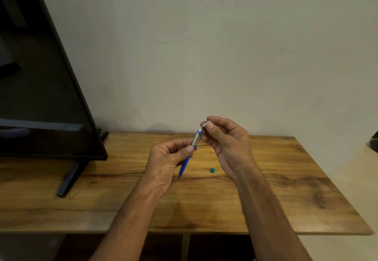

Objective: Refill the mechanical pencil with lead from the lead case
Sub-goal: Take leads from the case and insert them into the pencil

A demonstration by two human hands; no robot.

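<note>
A: Far left?
B: Black television (41, 76), screen off, standing on its foot (67, 181) on the wooden tabletop (286, 179). Plain wall (204, 46) behind.

A: Next, the hands?
B: Left hand (167, 158) is raised above the tabletop, near the middle. Its thumb and fingers are curled round the pencil (196, 139) and grip it about mid-barrel.

A: Pencil pose?
B: Tilted, with the dark tip down and toward the person, and the silver upper part leaning up and to the right. The blue lower barrel shows below the thumb. It's held in the air, clear of the wood.

A: At its top end?
B: A small silver cap (206, 124), right at the top of the pencil. I can't tell if it is seated or just off.

A: On the tabletop?
B: A small teal piece (212, 170) lies between the two wrists, apart from both.

A: Right hand?
B: Right hand (229, 140) pinches the cap between thumb and forefinger, with the other fingers loosely curled. The hands are close together but not touching.

A: Far right?
B: A dark object (374, 142) cut off by the edge. I can't identify it.
</note>
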